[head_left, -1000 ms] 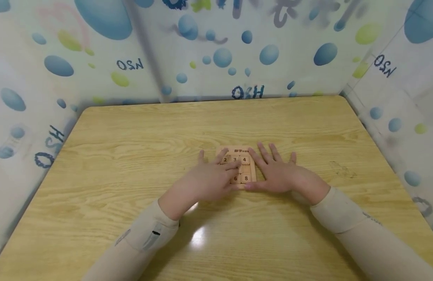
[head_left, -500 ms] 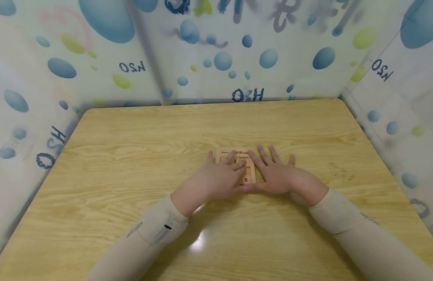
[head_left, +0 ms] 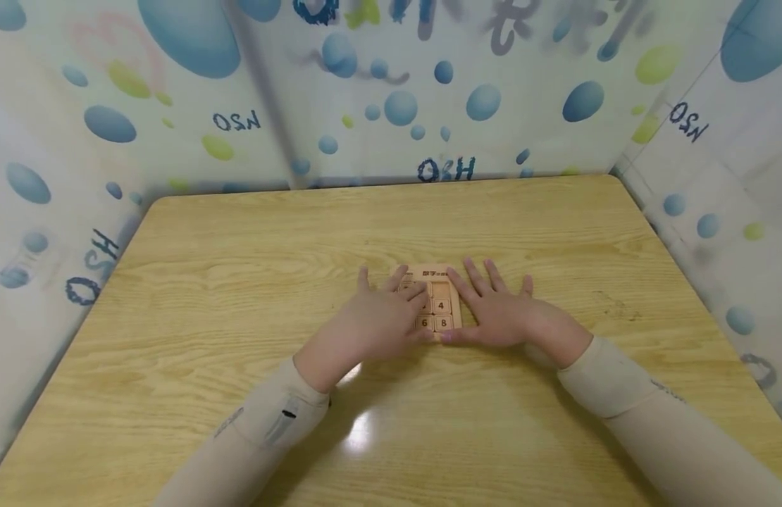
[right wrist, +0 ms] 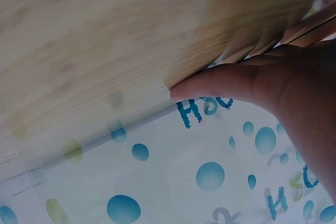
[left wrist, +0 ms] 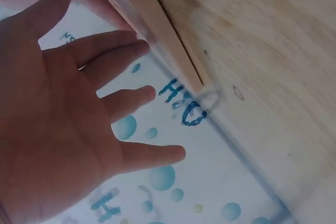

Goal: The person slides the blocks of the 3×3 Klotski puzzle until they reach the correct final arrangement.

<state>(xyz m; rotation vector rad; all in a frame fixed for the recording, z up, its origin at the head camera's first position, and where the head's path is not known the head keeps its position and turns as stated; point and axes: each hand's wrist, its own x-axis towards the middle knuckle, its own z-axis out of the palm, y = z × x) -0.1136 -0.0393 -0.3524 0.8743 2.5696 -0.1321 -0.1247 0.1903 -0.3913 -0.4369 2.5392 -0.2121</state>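
Observation:
A small wooden number slide puzzle (head_left: pixel 440 270) lies flat on the table. Its top right slot shows bare, with the 4 tile (head_left: pixel 441 305) just below and the 6 tile (head_left: pixel 425 322) and 8 tile (head_left: pixel 444 322) in the bottom row. My left hand (head_left: pixel 381 324) reaches over the puzzle's left side, fingers spread, hiding the tiles there. In the left wrist view, the fingers extend beside the board's edge (left wrist: pixel 173 40). Fairly straight and spread, my right hand (head_left: pixel 501 317) rests along the right side, its index finger at the top right corner and thumb at the bottom edge.
The wood-grain table (head_left: pixel 239 260) stretches around the puzzle on all sides. White walls (head_left: pixel 365 84) with blue and green bubble prints rise behind it and at both sides. Bright light reflects off the tabletop (head_left: pixel 359 431) near the left forearm.
The left hand moved right across the puzzle, then drew back left. The 4 tile has slid down one place, so the gap went from middle right to top right. The right hand stayed put.

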